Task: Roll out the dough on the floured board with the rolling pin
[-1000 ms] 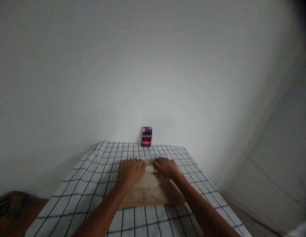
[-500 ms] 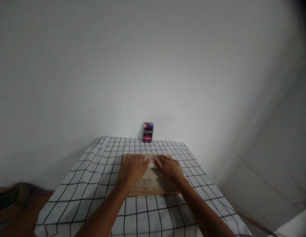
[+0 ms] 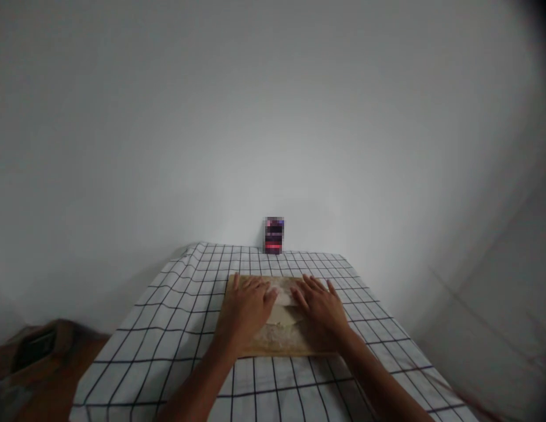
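Observation:
A wooden board (image 3: 294,349) lies on the table, with a pale flat sheet that looks like dough (image 3: 281,315) on it. Whitish powder is smeared over the board's near part. My left hand (image 3: 250,302) rests palm down over the left side of the sheet, fingers stretched out and thumb pointing inward. On the right side lies my right hand (image 3: 322,305), also palm down with its fingers spread. A lighter strip of the sheet shows between the two thumbs. What is under the palms is hidden.
A white cloth with black grid lines (image 3: 176,328) covers the table. At the far edge, a small dark and red upright object (image 3: 273,235), pixelated, leans by the white wall (image 3: 273,117). A brown box (image 3: 39,349) sits lower down at the left.
My hands have moved a little farther apart, and their fingers are more spread. Both still lie over the sheet. The whole view has shifted slightly.

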The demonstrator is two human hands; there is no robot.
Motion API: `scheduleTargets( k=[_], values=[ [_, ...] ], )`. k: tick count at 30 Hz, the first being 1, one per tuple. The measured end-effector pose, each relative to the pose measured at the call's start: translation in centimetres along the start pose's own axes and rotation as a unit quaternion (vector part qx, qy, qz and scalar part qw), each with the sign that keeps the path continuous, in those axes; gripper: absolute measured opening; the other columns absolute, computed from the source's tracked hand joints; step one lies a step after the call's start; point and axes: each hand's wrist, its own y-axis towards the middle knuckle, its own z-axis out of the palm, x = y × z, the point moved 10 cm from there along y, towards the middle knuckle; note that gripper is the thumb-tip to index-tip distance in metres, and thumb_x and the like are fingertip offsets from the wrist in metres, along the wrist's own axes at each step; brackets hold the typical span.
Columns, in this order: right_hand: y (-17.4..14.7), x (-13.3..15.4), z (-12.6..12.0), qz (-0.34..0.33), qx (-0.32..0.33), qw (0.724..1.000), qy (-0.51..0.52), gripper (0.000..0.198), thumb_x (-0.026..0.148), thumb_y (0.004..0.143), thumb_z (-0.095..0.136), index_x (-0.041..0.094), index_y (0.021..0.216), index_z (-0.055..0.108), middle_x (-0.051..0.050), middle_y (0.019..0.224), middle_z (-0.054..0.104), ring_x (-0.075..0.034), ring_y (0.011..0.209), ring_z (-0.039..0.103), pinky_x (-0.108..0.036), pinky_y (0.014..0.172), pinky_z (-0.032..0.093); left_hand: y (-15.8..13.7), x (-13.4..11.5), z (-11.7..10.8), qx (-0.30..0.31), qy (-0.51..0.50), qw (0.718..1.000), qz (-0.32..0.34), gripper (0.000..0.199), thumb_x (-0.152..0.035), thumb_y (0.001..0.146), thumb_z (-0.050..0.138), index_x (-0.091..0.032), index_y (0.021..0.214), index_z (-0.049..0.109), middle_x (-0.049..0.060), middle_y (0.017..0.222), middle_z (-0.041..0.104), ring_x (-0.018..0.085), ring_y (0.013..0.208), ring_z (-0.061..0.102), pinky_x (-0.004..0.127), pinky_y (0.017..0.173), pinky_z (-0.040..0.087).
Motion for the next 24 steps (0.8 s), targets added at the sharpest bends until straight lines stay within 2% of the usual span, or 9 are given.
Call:
scheduleTargets(
  k=[3, 6, 8, 10, 12, 17, 21, 24],
  values=[
    [3.4, -0.4, 0.1, 0.015, 0.059, 0.998, 0.003, 0.05, 0.04, 0.114, 0.025, 0.026, 0.143, 0.063, -0.013, 0.156, 0.06, -0.028, 0.147, 0.052, -0.057, 0.122, 0.036, 3.6, 1.3, 0.8, 0.026, 0.026, 0.999, -0.033, 0.056, -0.053, 0.108, 0.033, -0.024, 0.126, 0.077, 0.013, 0.143, 0.074, 0.038, 0.141, 0.059, 0.073, 0.128, 0.022],
    [6.0, -1.8, 1.3, 0.041, 0.115, 0.992, 0.002, 0.05, 0.037, 0.113, 0.023, 0.024, 0.133, 0.066, -0.014, 0.141, 0.07, -0.027, 0.128, 0.066, -0.044, 0.103, 0.05, 6.2, 2.8, 2.2, 0.076, 0.026, 0.994, -0.08, 0.059, -0.056, 0.105, 0.036, -0.022, 0.136, 0.073, 0.017, 0.152, 0.066, 0.043, 0.149, 0.049, 0.075, 0.125, 0.024],
    [7.4, -2.4, 2.4, 0.033, 0.143, 0.989, -0.021, 0.045, 0.035, 0.112, 0.027, 0.023, 0.126, 0.067, -0.014, 0.129, 0.073, -0.027, 0.116, 0.07, -0.038, 0.092, 0.052, 7.6, 3.7, 3.3, 0.113, 0.018, 0.988, -0.101, 0.061, -0.058, 0.104, 0.035, -0.022, 0.14, 0.069, 0.018, 0.155, 0.063, 0.044, 0.15, 0.047, 0.075, 0.122, 0.027],
    [8.6, -2.4, 3.3, -0.01, 0.153, 0.987, -0.055, 0.036, 0.031, 0.109, 0.035, 0.022, 0.124, 0.067, -0.015, 0.127, 0.073, -0.027, 0.112, 0.07, -0.035, 0.089, 0.051, 8.9, 4.7, 4.4, 0.137, 0.014, 0.984, -0.114, 0.064, -0.06, 0.103, 0.034, -0.022, 0.14, 0.068, 0.019, 0.155, 0.063, 0.044, 0.149, 0.048, 0.075, 0.12, 0.029],
    [9.8, -2.2, 3.9, -0.044, 0.147, 0.986, -0.072, 0.033, 0.026, 0.107, 0.04, 0.021, 0.122, 0.068, -0.016, 0.128, 0.073, -0.026, 0.112, 0.07, -0.034, 0.089, 0.05, 10.0, 5.5, 5.5, 0.152, 0.012, 0.981, -0.12, 0.064, -0.061, 0.102, 0.034, -0.021, 0.137, 0.07, 0.019, 0.151, 0.066, 0.045, 0.145, 0.05, 0.075, 0.118, 0.03],
    [12.0, -2.8, 5.0, -0.041, 0.135, 0.989, -0.045, 0.041, 0.021, 0.109, 0.032, 0.019, 0.114, 0.072, -0.015, 0.122, 0.075, -0.024, 0.109, 0.072, -0.032, 0.088, 0.052, 11.4, 6.5, 6.8, 0.164, 0.015, 0.978, -0.127, 0.059, -0.057, 0.101, 0.036, -0.021, 0.129, 0.073, 0.019, 0.147, 0.068, 0.043, 0.141, 0.054, 0.075, 0.114, 0.035],
    [11.7, -2.3, 5.2, -0.078, 0.142, 0.986, -0.044, 0.028, 0.02, 0.105, 0.048, 0.018, 0.117, 0.073, -0.017, 0.132, 0.071, -0.026, 0.124, 0.065, -0.035, 0.104, 0.048, 10.6, 5.7, 6.2, 0.175, 0.018, 0.979, -0.104, 0.049, -0.053, 0.103, 0.04, -0.026, 0.127, 0.073, 0.014, 0.154, 0.065, 0.042, 0.149, 0.047, 0.077, 0.119, 0.027],
    [9.6, -1.8, 4.1, -0.086, 0.128, 0.988, -0.03, 0.027, 0.027, 0.106, 0.053, 0.022, 0.125, 0.072, -0.015, 0.136, 0.07, -0.029, 0.134, 0.059, -0.044, 0.112, 0.046, 8.8, 4.3, 5.1, 0.17, 0.016, 0.982, -0.078, 0.046, -0.049, 0.104, 0.042, -0.026, 0.132, 0.071, 0.014, 0.16, 0.059, 0.042, 0.154, 0.043, 0.079, 0.121, 0.024]
  ],
)
